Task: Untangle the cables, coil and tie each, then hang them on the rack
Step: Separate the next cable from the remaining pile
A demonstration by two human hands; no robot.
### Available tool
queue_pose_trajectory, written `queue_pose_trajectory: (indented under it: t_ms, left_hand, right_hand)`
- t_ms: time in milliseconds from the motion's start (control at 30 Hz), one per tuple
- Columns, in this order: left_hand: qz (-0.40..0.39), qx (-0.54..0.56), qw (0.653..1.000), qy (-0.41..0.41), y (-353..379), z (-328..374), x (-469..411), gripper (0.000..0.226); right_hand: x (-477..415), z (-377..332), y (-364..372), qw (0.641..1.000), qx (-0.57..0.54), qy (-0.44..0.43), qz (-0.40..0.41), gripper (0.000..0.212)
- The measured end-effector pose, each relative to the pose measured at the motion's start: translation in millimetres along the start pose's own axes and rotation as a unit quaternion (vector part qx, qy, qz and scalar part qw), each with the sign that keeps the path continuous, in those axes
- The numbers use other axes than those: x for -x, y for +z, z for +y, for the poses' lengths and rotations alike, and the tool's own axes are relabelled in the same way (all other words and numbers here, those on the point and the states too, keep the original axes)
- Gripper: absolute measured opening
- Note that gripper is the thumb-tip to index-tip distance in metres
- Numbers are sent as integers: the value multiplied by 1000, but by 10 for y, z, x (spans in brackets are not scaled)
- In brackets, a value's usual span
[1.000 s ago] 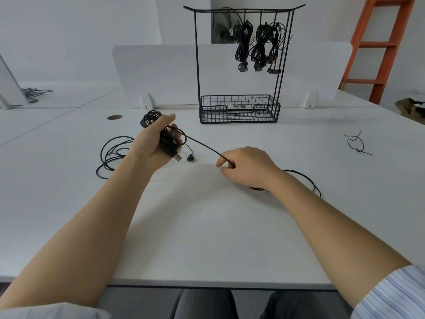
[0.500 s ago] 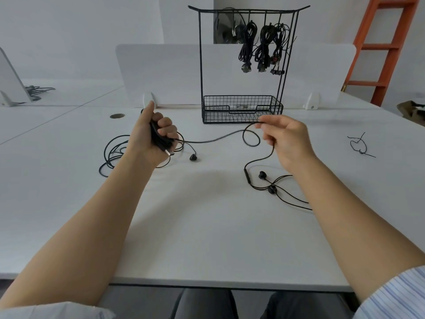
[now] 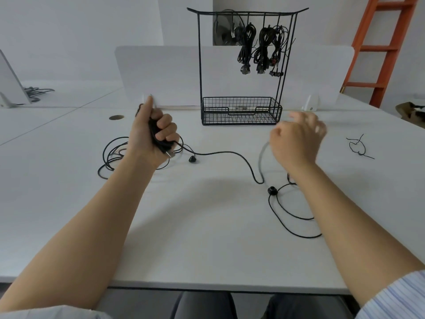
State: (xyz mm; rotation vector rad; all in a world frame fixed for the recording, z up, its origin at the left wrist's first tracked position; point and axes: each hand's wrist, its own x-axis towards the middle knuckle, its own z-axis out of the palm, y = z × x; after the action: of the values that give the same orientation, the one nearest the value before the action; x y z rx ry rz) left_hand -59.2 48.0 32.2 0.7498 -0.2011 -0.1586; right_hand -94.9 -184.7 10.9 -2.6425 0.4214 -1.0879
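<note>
The white table (image 3: 207,238) carries the wire rack (image 3: 200,54) at 12 o'clock, with three coiled cables (image 3: 262,51) already hung from its top bar. At 10 o'clock the left hand (image 3: 153,139) is clenched around a half-wound black bundle. At 2 o'clock the right hand (image 3: 296,143) is motion-blurred; a strand rises toward it, but I cannot tell whether it pinches it. The earphone cable (image 3: 230,153) runs between them across the table, ending in loops and an earbud (image 3: 272,190) at 4 o'clock. A spare tie (image 3: 357,148) lies at 3 o'clock.

To coil well, I judge each wrap should be drawn with light tension, clearing the loose loops first.

Half a second ago the right hand sat nearer the rack, plainly pinching the cable; the left grip is unchanged.
</note>
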Motion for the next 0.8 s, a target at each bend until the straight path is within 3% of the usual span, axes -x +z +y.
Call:
queue_pose_trajectory:
  t_ms: [67, 167, 233, 333, 400, 500, 667, 800]
  left_hand:
    - [-23, -28, 999, -8, 58, -61, 27, 61]
    - [-59, -46, 997, -12, 117, -105, 59, 60]
    - [-72, -43, 996, -13, 129, -109, 74, 60]
    - [-75, -12, 997, -19, 112, -96, 79, 61]
    - [-79, 14, 996, -25, 96, -92, 69, 62]
    - [-88, 32, 995, -32, 77, -105, 47, 62]
    - [-106, 29, 993, -41, 68, -131, 48, 51]
    - [-65, -18, 995, -70, 70, -98, 37, 54]
  right_hand:
    - [130, -243, 28, 988, -77, -127, 42, 47]
    - [389, -555, 55, 950, -152, -264, -61, 52]
    - [527, -653, 54, 933, -157, -296, -129, 51]
    - [571, -645, 63, 916, -195, -224, -271, 35]
    - [562, -603, 81, 912, -183, -205, -304, 38]
    - [535, -573, 103, 912, -133, -230, -311, 43]
    - [541, -564, 141, 908, -59, -269, -317, 33]
    - [385, -478, 149, 950, -87, -196, -227, 33]
